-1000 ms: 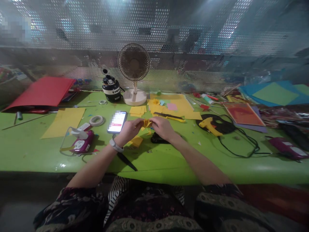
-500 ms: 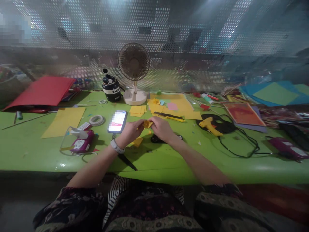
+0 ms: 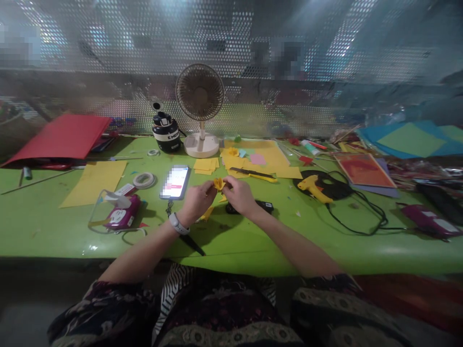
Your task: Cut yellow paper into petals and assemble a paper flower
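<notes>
A small folded yellow paper [image 3: 219, 183] is held up between the fingertips of both hands, above the green table [image 3: 231, 241]. The left hand [image 3: 196, 200] pinches one side, fingers curled; the right hand [image 3: 239, 193] pinches the other, thumb and fingers nearly closed.

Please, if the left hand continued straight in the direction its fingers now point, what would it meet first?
The left hand would first push against the folded yellow paper at its fingertips, then probably the right hand on the other side; exact depth is unclear from this view.
</notes>
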The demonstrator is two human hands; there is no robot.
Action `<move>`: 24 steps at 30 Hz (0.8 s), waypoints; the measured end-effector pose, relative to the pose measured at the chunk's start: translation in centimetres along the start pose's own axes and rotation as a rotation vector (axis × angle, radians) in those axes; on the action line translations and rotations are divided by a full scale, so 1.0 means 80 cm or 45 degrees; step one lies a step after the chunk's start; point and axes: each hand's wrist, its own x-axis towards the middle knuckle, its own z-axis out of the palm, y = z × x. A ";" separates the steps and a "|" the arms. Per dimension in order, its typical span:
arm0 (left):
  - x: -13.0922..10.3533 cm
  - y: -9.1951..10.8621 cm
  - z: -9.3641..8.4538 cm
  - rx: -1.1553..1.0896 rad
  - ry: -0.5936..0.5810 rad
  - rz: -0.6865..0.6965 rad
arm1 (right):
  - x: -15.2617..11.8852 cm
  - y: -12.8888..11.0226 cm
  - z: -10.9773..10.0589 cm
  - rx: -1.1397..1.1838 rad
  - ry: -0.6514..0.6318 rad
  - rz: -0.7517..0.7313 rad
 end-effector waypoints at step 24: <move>-0.009 0.011 -0.003 0.073 -0.077 -0.058 | -0.007 -0.001 0.012 -0.071 0.028 -0.103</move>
